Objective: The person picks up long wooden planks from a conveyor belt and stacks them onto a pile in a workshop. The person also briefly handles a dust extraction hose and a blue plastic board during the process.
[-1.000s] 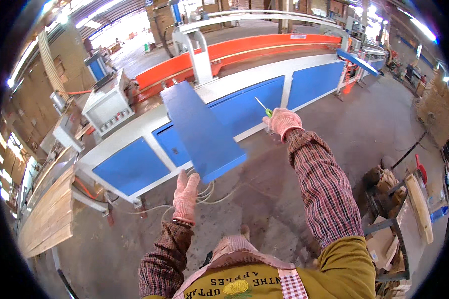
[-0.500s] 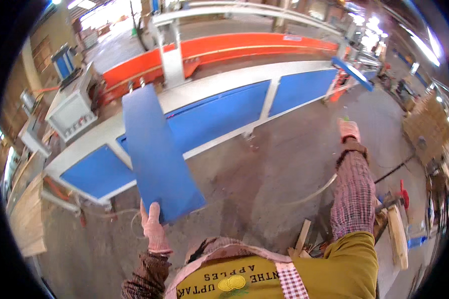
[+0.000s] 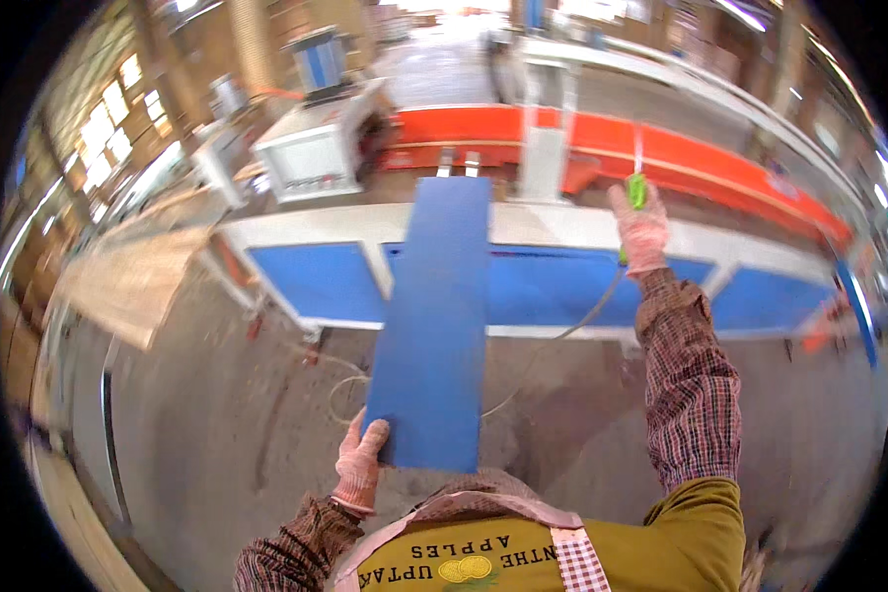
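Note:
A long blue panel [image 3: 431, 326] slopes from the machine's front edge toward my body, its far end beside two short metal pieces. My left hand [image 3: 359, 464] grips its near left corner, thumb on top; the fingers underneath are hidden. Out ahead to the right, my right hand [image 3: 642, 235] is wrapped around a green air blow gun [image 3: 637, 189] with a thin nozzle pointing up and away. From its grip a pale hose [image 3: 594, 314] hangs down and passes behind the panel. Both hands wear pinkish work gloves.
A long machine with a white frame [image 3: 602, 225], blue side panels and an orange-red beam [image 3: 681, 153] stretches across in front. Left of it stand a white cabinet [image 3: 311, 163] and a wooden board [image 3: 133, 281]. A loop of hose [image 3: 335, 395] lies on the grey floor.
The view has turned left, so the machine and blue panel appear farther right. My right arm has swung in from the right, bringing the blow gun before the machine. My left hand keeps its grip.

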Demonstrator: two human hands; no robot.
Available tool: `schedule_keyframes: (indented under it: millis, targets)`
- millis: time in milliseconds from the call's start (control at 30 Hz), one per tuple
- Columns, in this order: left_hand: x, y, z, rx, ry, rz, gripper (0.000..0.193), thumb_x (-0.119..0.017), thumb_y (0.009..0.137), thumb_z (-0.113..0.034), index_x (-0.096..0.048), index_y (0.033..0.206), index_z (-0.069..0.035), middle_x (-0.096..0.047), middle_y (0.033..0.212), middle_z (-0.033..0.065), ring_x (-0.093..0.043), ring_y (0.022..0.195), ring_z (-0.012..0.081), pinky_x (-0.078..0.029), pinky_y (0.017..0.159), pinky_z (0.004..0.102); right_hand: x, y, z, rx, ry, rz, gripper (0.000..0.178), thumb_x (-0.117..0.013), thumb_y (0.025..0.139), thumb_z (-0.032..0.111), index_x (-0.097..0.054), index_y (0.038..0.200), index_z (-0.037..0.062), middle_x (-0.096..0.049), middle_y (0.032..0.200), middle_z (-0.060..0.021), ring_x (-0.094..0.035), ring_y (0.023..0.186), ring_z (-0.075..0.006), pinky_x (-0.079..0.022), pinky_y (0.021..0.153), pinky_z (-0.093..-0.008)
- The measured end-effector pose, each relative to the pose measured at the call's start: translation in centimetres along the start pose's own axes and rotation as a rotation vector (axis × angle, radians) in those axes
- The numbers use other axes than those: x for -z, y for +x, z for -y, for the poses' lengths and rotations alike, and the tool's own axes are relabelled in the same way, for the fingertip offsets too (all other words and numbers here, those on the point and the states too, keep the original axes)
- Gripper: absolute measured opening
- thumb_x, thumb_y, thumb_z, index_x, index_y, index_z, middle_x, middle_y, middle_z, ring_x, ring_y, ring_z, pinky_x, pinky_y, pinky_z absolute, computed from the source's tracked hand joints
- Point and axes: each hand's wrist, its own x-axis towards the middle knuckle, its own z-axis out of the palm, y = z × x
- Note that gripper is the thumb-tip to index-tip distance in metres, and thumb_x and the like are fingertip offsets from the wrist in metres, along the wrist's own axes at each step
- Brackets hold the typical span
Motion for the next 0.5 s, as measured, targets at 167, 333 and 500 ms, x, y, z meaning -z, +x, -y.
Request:
schedule_keyframes:
  millis: [167, 333, 500]
  targets:
    - [-2.0, 1.0, -0.7, -0.064, -0.180, -0.124, 0.057, -0.066, 0.092, -0.029, -0.051, 0.136, 0.003, -0.063, 0.121, 0.0114, -0.060, 0.108, 0.0207, -0.048, 0.095, 0.0344, -7.0, 16.4, -1.6, 0.271, -0.124, -0.044, 0.048, -0.057, 0.094, 0.039, -0.056, 0.127, 0.0042, -0.059, 0.119, -0.0174, -0.057, 0.109, -0.0285, -0.044, 0.095, -0.0371]
    - [-0.5, -0.3, -1.4, -0.014, -0.120, -0.216, 0.056, -0.066, 0.092, -0.032, -0.053, 0.136, 0.001, -0.063, 0.123, 0.0111, -0.059, 0.110, 0.0193, -0.048, 0.096, 0.0344, -16.1, 20.0, -3.7, 0.311, -0.235, -0.036, 0.054, -0.052, 0.098, 0.043, -0.053, 0.129, -0.0009, -0.055, 0.132, -0.0228, -0.054, 0.121, -0.0347, -0.042, 0.103, -0.0400]
    - [0.0, -0.2, -1.3, -0.047, -0.206, -0.247, 0.055, -0.067, 0.092, -0.033, -0.055, 0.135, -0.001, -0.063, 0.123, 0.0088, -0.059, 0.109, 0.0182, -0.048, 0.097, 0.0343, -20.6, 17.3, -9.0, 0.513, -0.776, -0.071, 0.049, -0.049, 0.097, 0.041, -0.053, 0.132, 0.0066, -0.058, 0.129, -0.0213, -0.057, 0.117, -0.0384, -0.048, 0.094, -0.0466]
